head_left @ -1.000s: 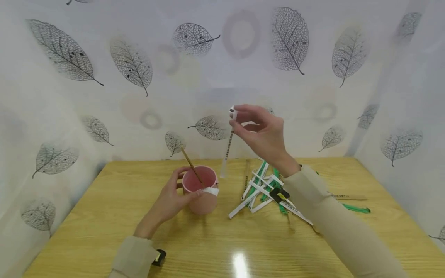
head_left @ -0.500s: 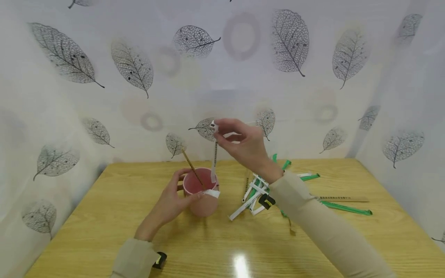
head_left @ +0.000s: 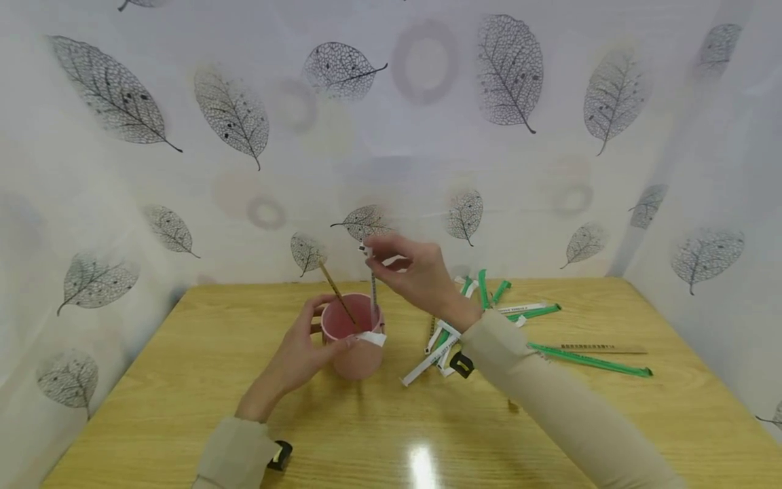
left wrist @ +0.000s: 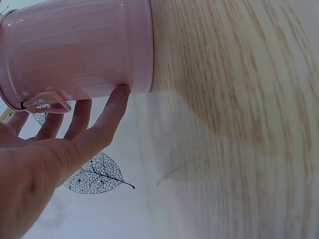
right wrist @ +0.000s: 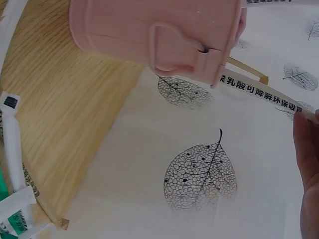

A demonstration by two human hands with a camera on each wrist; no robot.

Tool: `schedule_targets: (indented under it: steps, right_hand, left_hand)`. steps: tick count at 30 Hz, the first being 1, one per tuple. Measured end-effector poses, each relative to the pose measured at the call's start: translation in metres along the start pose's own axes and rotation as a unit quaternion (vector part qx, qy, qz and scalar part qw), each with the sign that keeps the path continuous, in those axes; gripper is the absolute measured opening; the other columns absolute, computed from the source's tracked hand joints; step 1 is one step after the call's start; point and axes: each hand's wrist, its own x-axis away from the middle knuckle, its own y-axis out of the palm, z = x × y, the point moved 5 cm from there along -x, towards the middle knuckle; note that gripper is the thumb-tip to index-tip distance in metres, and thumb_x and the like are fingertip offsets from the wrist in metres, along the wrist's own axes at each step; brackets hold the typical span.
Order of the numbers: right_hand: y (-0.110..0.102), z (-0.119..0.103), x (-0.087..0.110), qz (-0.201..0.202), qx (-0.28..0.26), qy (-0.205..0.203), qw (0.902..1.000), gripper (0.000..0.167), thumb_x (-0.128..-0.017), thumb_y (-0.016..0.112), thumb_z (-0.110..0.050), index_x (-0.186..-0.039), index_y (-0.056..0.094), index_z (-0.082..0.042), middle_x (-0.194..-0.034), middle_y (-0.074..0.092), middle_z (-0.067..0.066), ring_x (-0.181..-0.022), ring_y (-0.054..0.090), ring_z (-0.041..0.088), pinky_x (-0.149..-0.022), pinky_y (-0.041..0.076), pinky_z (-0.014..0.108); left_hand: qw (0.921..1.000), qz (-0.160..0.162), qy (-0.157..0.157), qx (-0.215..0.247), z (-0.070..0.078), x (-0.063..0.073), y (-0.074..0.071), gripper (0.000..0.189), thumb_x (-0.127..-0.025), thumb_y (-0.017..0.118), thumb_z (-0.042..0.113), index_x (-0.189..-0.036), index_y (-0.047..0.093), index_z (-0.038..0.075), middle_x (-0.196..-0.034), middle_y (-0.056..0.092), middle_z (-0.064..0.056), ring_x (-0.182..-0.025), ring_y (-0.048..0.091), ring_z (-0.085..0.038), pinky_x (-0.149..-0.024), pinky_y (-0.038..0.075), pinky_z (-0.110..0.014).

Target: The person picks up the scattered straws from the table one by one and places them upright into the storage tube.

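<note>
A small pink bucket (head_left: 357, 360) with little side handles stands upright on the wooden table. My left hand (head_left: 299, 353) holds it from the left, thumb at the near rim and fingers along the far side. My right hand (head_left: 421, 275) pinches the top of a white paper-wrapped straw (head_left: 374, 292) over the bucket; the straw's lower end is inside the mouth. Printed characters show on this wrapped straw (right wrist: 264, 94) in the right wrist view. A brown-wrapped straw (head_left: 332, 282) leans in the bucket, and a white wrapper end (head_left: 371, 337) pokes over the near rim.
A loose heap of white and green wrapped straws (head_left: 421, 363) lies right of the bucket, partly under my right forearm. Farther right lie a brown-wrapped straw (head_left: 623, 350) and a green one (head_left: 611, 365). A leaf-printed sheet (head_left: 391, 136) stands behind the table.
My right hand has moved left and down with the white straw, whose lower end has gone from beside the bucket into its mouth. My left hand and the bucket have stayed put.
</note>
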Motion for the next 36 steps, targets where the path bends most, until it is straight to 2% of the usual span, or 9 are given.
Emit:
schedule_targets:
  steps: [4, 12, 19, 25, 30, 33, 34, 36]
  right_hand:
    - [0.008, 0.008, 0.009, -0.017, 0.005, 0.011, 0.9998, 0.027, -0.088, 0.073, 0.007, -0.114, 0.07, 0.004, -0.103, 0.077, 0.02, -0.085, 0.077, 0.026, -0.071, 0.062, 0.021]
    - [0.019, 0.019, 0.022, -0.04, 0.007, 0.008, 0.9991, 0.026, -0.088, 0.073, 0.007, -0.114, 0.069, 0.003, -0.103, 0.077, 0.02, -0.084, 0.078, 0.025, -0.071, 0.062, 0.02]
    - [0.02, 0.02, 0.027, -0.046, 0.003, 0.008, 0.9989, 0.035, -0.089, 0.071, 0.008, -0.124, 0.066, 0.005, -0.105, 0.077, 0.021, -0.086, 0.078, 0.027, -0.072, 0.062, 0.021]
    - [0.013, 0.016, 0.03, -0.044, -0.002, 0.014, 0.9989, 0.045, -0.09, 0.07, 0.008, -0.134, 0.061, 0.005, -0.107, 0.077, 0.021, -0.09, 0.078, 0.029, -0.076, 0.062, 0.022]
    - [-0.003, 0.019, 0.033, -0.039, 0.035, 0.03, 0.9982, 0.042, -0.091, 0.068, 0.006, -0.133, 0.063, 0.001, -0.108, 0.077, 0.02, -0.09, 0.078, 0.027, -0.075, 0.063, 0.023]
    - [-0.015, 0.027, 0.039, -0.07, 0.076, 0.076, 0.9917, 0.033, -0.093, 0.067, 0.004, -0.126, 0.069, -0.001, -0.108, 0.078, 0.016, -0.093, 0.077, 0.026, -0.075, 0.063, 0.024]
    - [-0.02, 0.031, 0.042, -0.088, 0.092, 0.095, 0.9873, 0.03, -0.093, 0.066, 0.004, -0.123, 0.07, -0.001, -0.109, 0.078, 0.016, -0.094, 0.077, 0.026, -0.076, 0.063, 0.026]
    - [-0.028, 0.04, 0.051, -0.136, 0.134, 0.133, 0.9725, 0.025, -0.093, 0.065, 0.003, -0.117, 0.073, -0.001, -0.109, 0.078, 0.015, -0.095, 0.076, 0.025, -0.078, 0.064, 0.031]
  left_hand:
    - [1.0, 0.002, 0.0, -0.001, -0.001, 0.0, 0.0, 0.074, -0.09, 0.079, 0.038, -0.149, 0.037, 0.025, -0.146, 0.051, -0.015, -0.125, 0.059, -0.038, -0.096, 0.055, -0.05]
    - [0.9999, -0.001, 0.011, 0.0, -0.001, 0.0, 0.0, 0.072, -0.091, 0.077, 0.037, -0.149, 0.037, 0.026, -0.146, 0.05, -0.016, -0.126, 0.058, -0.04, -0.095, 0.056, -0.05]
    - [0.9999, 0.005, 0.01, -0.01, -0.001, 0.0, 0.0, 0.073, -0.09, 0.078, 0.038, -0.149, 0.037, 0.025, -0.145, 0.052, -0.015, -0.124, 0.059, -0.038, -0.095, 0.055, -0.05]
    - [0.9999, 0.007, 0.005, -0.014, -0.001, -0.001, 0.0, 0.074, -0.09, 0.078, 0.039, -0.149, 0.037, 0.026, -0.146, 0.052, -0.015, -0.124, 0.059, -0.038, -0.096, 0.055, -0.051]
    - [0.9998, 0.008, 0.005, -0.019, 0.0, -0.001, 0.0, 0.074, -0.089, 0.079, 0.039, -0.149, 0.037, 0.026, -0.146, 0.052, -0.016, -0.125, 0.06, -0.039, -0.097, 0.055, -0.052]
    - [0.9998, 0.007, 0.008, -0.017, 0.0, 0.0, 0.0, 0.074, -0.089, 0.079, 0.038, -0.149, 0.037, 0.026, -0.146, 0.051, -0.016, -0.124, 0.06, -0.038, -0.098, 0.054, -0.053]
    - [0.9998, 0.006, 0.008, -0.017, -0.001, 0.0, 0.0, 0.074, -0.089, 0.079, 0.038, -0.149, 0.037, 0.026, -0.146, 0.051, -0.016, -0.124, 0.06, -0.038, -0.098, 0.054, -0.053]
    - [0.9998, 0.005, 0.008, -0.017, -0.001, 0.0, 0.0, 0.074, -0.089, 0.079, 0.038, -0.15, 0.036, 0.026, -0.146, 0.051, -0.016, -0.124, 0.06, -0.038, -0.099, 0.054, -0.053]
